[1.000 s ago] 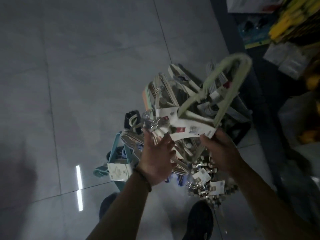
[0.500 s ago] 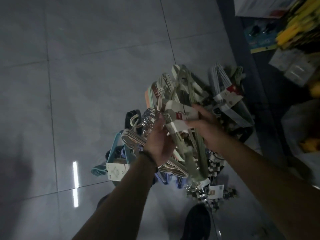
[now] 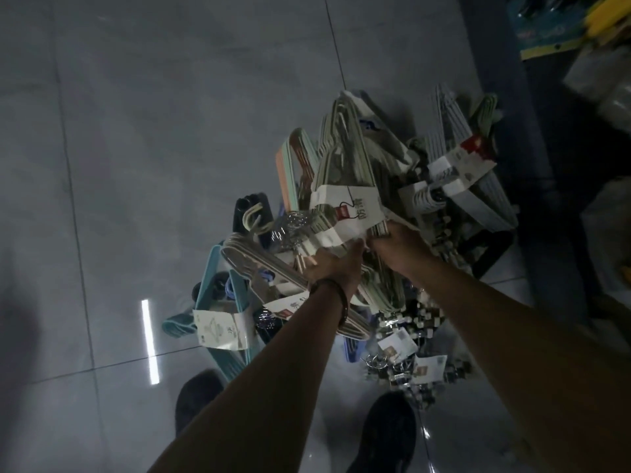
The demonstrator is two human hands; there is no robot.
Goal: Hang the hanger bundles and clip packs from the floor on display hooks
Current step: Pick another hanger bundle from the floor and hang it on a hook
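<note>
A pile of hanger bundles lies on the grey tiled floor ahead of my feet. On top is a pale green hanger bundle (image 3: 345,172) with a white paper band. My left hand (image 3: 336,264) and my right hand (image 3: 397,242) both grip this bundle at its banded lower edge, side by side. A teal hanger bundle (image 3: 218,302) with a white label lies at the pile's left. A grey-white hanger bundle (image 3: 461,165) with a red-marked label lies at the right. Clip packs (image 3: 409,356) with small cards lie at the near right of the pile.
My two dark shoes (image 3: 386,435) stand just before the pile. A dark shelf base (image 3: 505,97) and stocked display goods (image 3: 580,35) run along the right side. A bright light reflection (image 3: 150,341) streaks the floor tiles at the left.
The green bundle that I held up high has come down and turned onto the pile. Both hands have moved lower and closer together on its banded end.
</note>
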